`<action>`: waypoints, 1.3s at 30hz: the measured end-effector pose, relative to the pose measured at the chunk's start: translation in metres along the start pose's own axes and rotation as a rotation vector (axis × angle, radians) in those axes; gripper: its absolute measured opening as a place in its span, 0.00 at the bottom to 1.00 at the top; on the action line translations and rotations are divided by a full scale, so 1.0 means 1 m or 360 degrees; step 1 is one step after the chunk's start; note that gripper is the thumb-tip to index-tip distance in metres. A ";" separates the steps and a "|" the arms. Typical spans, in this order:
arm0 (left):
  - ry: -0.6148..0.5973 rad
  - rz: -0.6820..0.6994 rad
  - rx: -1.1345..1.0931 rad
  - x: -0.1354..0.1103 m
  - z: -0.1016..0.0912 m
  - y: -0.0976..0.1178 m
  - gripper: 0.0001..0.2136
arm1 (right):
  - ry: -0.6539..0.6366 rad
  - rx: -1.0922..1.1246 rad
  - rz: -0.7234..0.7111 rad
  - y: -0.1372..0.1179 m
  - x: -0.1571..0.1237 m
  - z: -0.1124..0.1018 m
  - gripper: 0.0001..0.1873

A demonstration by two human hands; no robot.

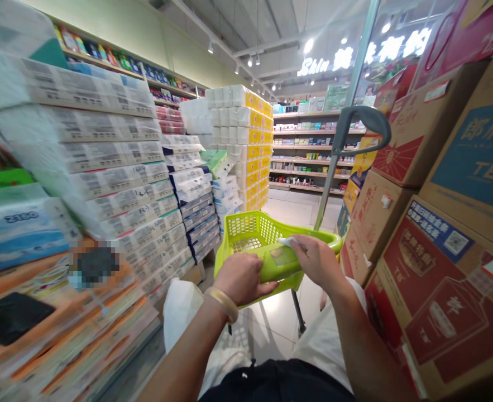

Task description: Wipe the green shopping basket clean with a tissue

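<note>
Right-hand fingers (313, 258) pinch white slip (286, 241) | green basket (250, 226) | carton (478, 162): T6 | pack (20, 240): 2160

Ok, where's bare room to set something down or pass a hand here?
Free: the tiled floor ahead, between the yellow-banded tissue stack and the back shelves; and floor under the lime-green basket. Crowded: tissue packs left, printed cartons right, around the left hand and right hand.

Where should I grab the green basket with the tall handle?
Grip the curved grey handle from above, curling your fingers around it. It arches high on a metal pole above the lime-green basket, so your hand has room there.
</note>
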State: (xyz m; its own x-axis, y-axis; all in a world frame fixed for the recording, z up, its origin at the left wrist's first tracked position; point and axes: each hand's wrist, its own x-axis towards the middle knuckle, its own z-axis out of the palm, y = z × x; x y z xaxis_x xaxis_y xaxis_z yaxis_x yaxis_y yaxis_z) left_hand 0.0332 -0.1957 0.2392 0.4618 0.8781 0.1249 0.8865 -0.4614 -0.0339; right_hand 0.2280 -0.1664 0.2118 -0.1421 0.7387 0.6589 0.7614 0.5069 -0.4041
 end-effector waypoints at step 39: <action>0.0663 0.0045 -0.0321 0.028 0.003 0.019 0.15 | 0.0456 -0.0074 -0.0171 0.026 -0.063 0.003 0.14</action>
State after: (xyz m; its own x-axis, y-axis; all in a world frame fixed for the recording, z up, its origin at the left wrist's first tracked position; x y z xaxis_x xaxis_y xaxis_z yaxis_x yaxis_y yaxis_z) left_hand 0.0626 -0.1794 0.2393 0.3983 0.7584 0.5160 0.8317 -0.5358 0.1456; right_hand 0.2548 -0.1989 0.1576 -0.0445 0.5234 0.8509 0.7806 0.5498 -0.2974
